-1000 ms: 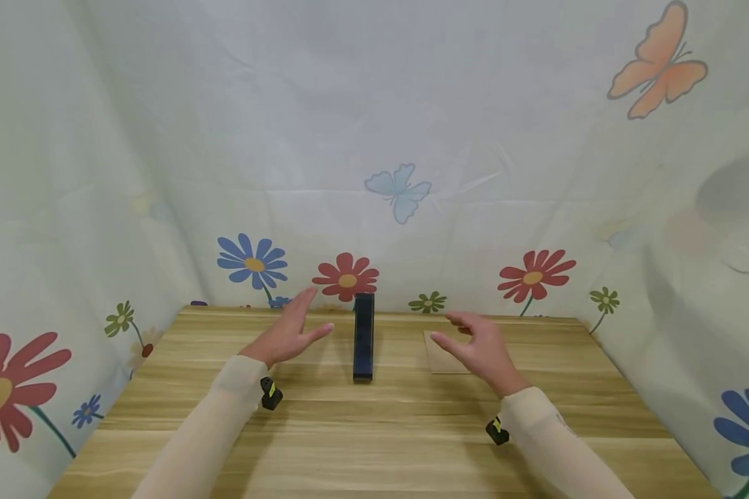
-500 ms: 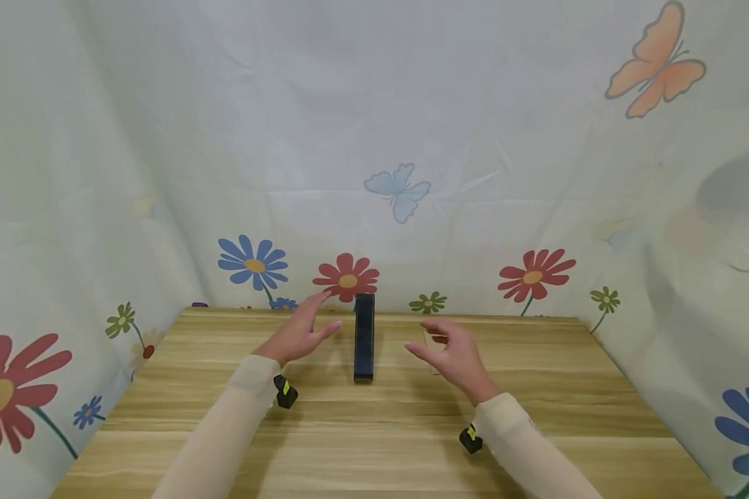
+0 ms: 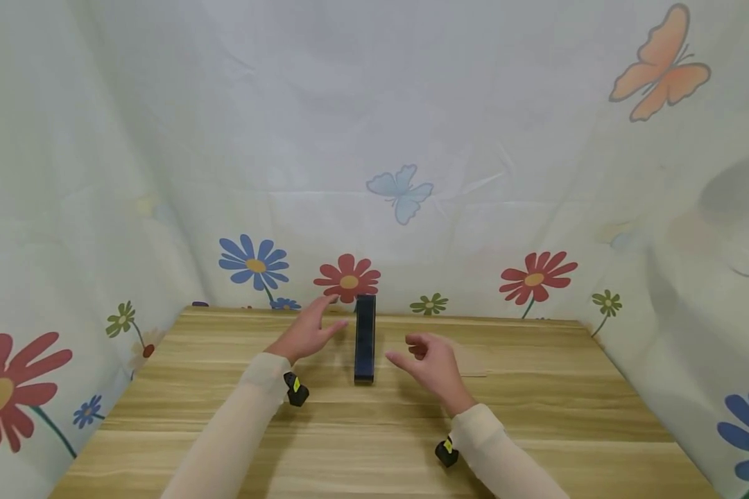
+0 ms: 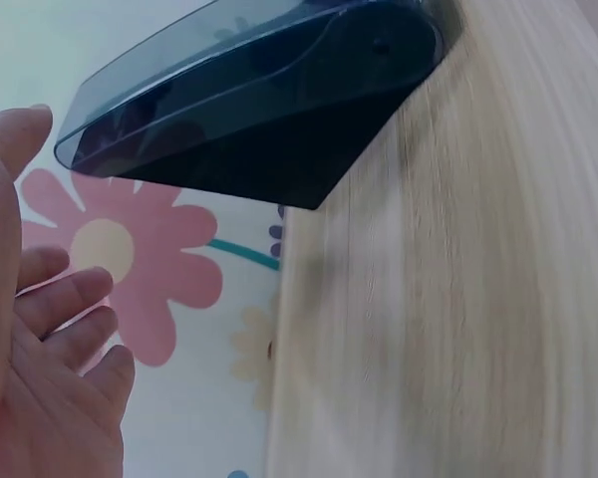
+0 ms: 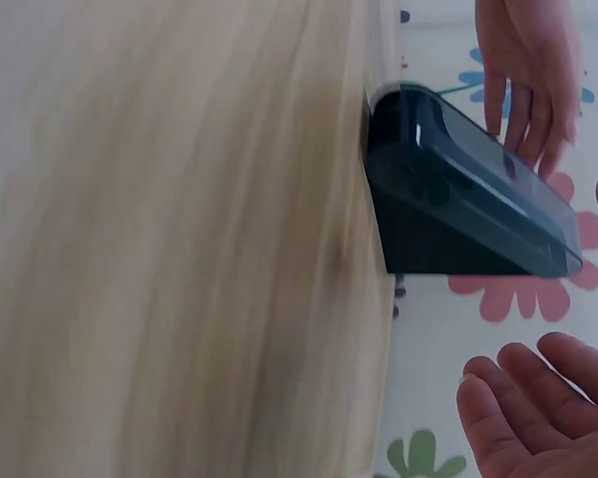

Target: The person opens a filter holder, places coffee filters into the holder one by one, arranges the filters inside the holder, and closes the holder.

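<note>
A narrow, dark, wedge-shaped box (image 3: 365, 339) with a smoky see-through cover stands on the table, near its back edge in the head view. Just to its left is my left hand (image 3: 304, 335), fingers spread and thumb pointing at the box. My right hand (image 3: 433, 367) hovers to the right of it, its fingers loosely bent with nothing between them. Both wrist views show a gap between the hands and the box. A dark sloping side of the box (image 4: 249, 139) fills the top of the left wrist view. Beyond the box (image 5: 458, 199) in the right wrist view, the left hand (image 5: 533, 75) hangs with fingers extended.
A thin beige square sheet (image 3: 473, 366) lies flat on the wood-grain table (image 3: 349, 443), partly covered by the right hand. A white curtain (image 3: 274, 125) printed with flowers and butterflies rises behind the table and along both sides.
Both hands have moved in toward the box, the right hand travelling further left. It has passed over the beige sheet, whose right part shows again. The box has stayed put.
</note>
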### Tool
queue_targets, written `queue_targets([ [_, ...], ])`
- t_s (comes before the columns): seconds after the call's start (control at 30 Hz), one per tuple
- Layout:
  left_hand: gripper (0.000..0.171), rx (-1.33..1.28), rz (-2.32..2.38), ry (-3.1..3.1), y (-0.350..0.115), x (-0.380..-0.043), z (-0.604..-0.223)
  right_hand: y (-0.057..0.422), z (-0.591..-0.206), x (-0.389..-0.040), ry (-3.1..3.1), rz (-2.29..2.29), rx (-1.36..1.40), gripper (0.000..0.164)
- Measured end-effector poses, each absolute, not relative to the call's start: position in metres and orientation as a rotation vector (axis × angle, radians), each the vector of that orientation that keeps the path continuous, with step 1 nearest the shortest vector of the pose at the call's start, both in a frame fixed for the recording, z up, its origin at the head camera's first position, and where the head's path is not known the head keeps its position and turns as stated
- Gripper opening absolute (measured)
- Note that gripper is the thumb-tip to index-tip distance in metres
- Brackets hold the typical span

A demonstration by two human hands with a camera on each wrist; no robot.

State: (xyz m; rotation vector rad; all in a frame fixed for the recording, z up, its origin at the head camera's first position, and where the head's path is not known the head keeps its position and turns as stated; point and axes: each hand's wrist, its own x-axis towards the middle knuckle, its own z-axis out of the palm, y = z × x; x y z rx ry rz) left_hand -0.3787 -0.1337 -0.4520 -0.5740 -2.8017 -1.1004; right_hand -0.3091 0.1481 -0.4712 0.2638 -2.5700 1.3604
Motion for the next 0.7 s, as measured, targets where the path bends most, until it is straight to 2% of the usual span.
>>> queue_targets([
  [0.1,0.074,-0.558,-1.165,-2.786,-0.129,-0.381,-0.456,0.139,-0.475,-0.309,-2.574,1.387,0.275,0.062],
  [0.4,0.093,-0.516,-1.441,-2.731,-0.111,-0.395,-0.469,0.118,-0.475,-0.309,-2.59,1.397,0.272,0.073],
  [0.7,0.1,-0.473,-1.592,-2.768,-0.09,-0.399,-0.47,0.099,-0.478,-0.318,-2.649,1.297,0.291,0.071],
])
